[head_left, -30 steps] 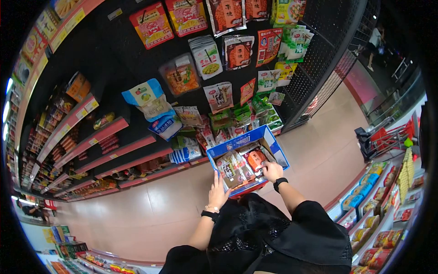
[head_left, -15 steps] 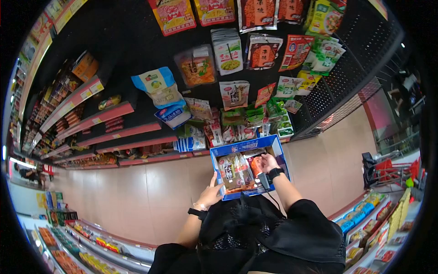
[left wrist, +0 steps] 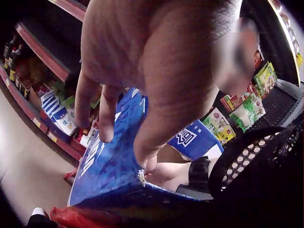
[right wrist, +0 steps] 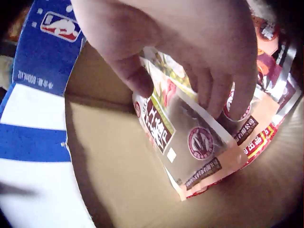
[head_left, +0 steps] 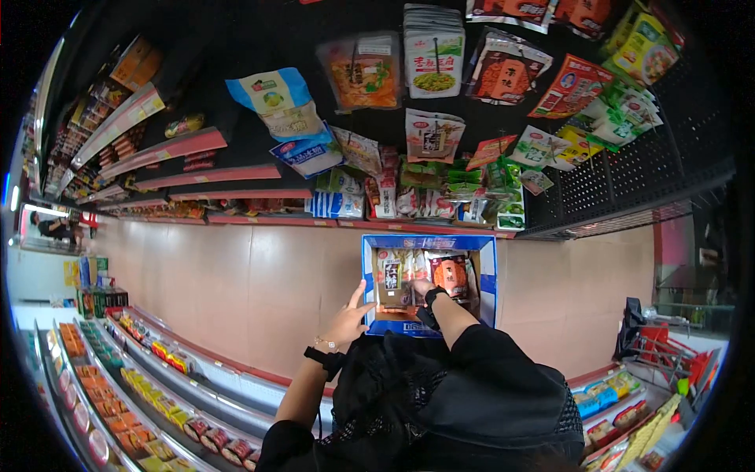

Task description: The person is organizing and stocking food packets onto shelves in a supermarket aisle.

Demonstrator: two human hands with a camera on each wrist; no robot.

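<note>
A blue box holds several flat packets. My right hand reaches into it; in the right wrist view that hand grips a clear-fronted packet, thumb on its left side and fingers on its right, against a similar packet. The same kind of packet lies at the box's left, and a brown-and-orange packet at its right. My left hand touches the box's left side. In the left wrist view this hand has its thumb at the box corner, fingers fairly straight along the outer wall.
Hanging packets cover a black rack beyond the box. Pink-edged shelves extend to the left. Behind me are more goods shelves, and a red cart stands at the right. A person is at the far left.
My right hand has moved left within the box, from the brown-and-orange packet to the clear-fronted ones. My left hand stays by the box's left side. The head view has turned and shifted.
</note>
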